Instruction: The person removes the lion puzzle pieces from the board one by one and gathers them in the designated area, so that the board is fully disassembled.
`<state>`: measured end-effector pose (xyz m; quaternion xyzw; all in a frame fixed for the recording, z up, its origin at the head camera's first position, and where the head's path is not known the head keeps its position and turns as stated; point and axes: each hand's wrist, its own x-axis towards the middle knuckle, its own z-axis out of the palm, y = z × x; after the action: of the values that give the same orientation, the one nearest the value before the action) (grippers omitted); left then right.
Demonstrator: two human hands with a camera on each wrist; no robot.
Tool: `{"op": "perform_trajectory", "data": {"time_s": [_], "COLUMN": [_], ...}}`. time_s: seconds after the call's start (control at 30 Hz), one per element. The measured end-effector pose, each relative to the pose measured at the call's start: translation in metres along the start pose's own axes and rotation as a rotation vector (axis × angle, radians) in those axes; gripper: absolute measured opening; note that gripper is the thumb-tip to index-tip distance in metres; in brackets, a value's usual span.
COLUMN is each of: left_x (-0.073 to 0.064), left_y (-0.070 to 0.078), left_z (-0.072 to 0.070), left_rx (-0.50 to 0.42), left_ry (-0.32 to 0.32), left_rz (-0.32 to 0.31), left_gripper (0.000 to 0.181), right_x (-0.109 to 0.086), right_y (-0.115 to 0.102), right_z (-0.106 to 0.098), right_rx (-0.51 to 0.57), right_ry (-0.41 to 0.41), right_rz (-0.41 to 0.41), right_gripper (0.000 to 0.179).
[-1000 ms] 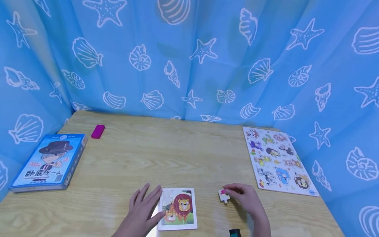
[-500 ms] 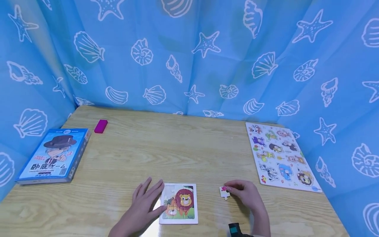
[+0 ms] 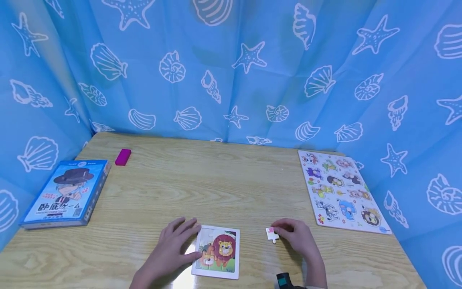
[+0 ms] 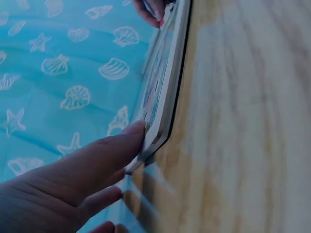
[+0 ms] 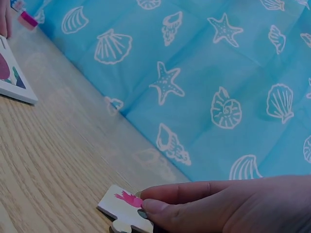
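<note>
A small square jigsaw puzzle point(image 3: 237, 253) in a white frame shows a lion and a smaller orange animal; its upper left has a pale area. My left hand point(image 3: 169, 249) lies along its left side, thumb on the lower left edge and index fingertip at the upper left corner. In the left wrist view the thumb point(image 4: 116, 145) touches the frame's edge point(image 4: 167, 114). To the right of the puzzle, my right hand point(image 3: 297, 237) pinches a white puzzle piece point(image 3: 271, 236) between thumb and index finger. Pink print marks the piece point(image 5: 124, 213), close over the table.
A blue game box point(image 3: 65, 192) stands at the left, with a magenta block point(image 3: 123, 157) behind it. On the right lies an animal picture board point(image 3: 339, 192). A black device point(image 3: 284, 279) shows near the right wrist. A blue shell-print curtain point(image 3: 216, 72) hangs behind the table.
The puzzle frame has turned slightly clockwise under my left hand, whose fingers are a little more bent. My right hand stays in nearly the same place with the piece.
</note>
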<state>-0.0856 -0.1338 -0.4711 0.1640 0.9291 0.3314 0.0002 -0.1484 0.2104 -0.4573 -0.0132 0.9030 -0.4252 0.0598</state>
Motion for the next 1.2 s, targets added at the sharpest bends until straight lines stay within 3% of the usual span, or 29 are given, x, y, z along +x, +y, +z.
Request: {"op": "perform_trajectory", "data": {"time_s": [0.2, 0.33, 0.43, 0.53, 0.63, 0.73, 0.87, 1.07, 1.2], "left_x": [0.001, -0.001, -0.001, -0.003, -0.006, -0.008, -0.01, -0.006, -0.006], "left_y": [0.001, -0.001, -0.005, -0.008, -0.01, -0.009, -0.007, -0.008, -0.008], "left_z": [0.002, -0.002, -0.005, -0.006, -0.006, -0.005, -0.005, -0.003, -0.001], "left_rx": [-0.126, -0.294, -0.42, -0.468, -0.459, -0.434, -0.409, -0.364, -0.325], "left_ry": [0.017, -0.003, -0.053, -0.146, -0.219, -0.235, -0.211, -0.127, -0.067], "left_rz": [-0.02, -0.002, 0.034, 0.069, 0.061, 0.02, -0.042, 0.034, 0.039], "left_gripper": [0.067, 0.07, 0.073, 0.082, 0.091, 0.095, 0.096, 0.1, 0.098], "right_x": [0.001, 0.002, 0.002, 0.001, 0.001, 0.002, 0.003, 0.006, 0.006], "right_y": [0.0, 0.0, 0.001, 0.001, 0.0, 0.0, -0.001, 0.001, 0.0], "right_z": [-0.002, -0.002, -0.002, -0.001, 0.0, 0.001, 0.003, 0.006, 0.005], "right_rx": [-0.019, -0.041, -0.051, -0.057, -0.056, -0.056, -0.063, -0.1, -0.099], "right_ry": [-0.008, -0.008, 0.002, 0.013, 0.018, 0.021, 0.028, 0.045, 0.06], "right_rz": [-0.021, -0.022, -0.024, -0.029, -0.035, -0.037, -0.033, -0.028, -0.019], "right_gripper": [0.007, 0.008, 0.009, 0.009, 0.009, 0.008, 0.008, 0.007, 0.009]}}
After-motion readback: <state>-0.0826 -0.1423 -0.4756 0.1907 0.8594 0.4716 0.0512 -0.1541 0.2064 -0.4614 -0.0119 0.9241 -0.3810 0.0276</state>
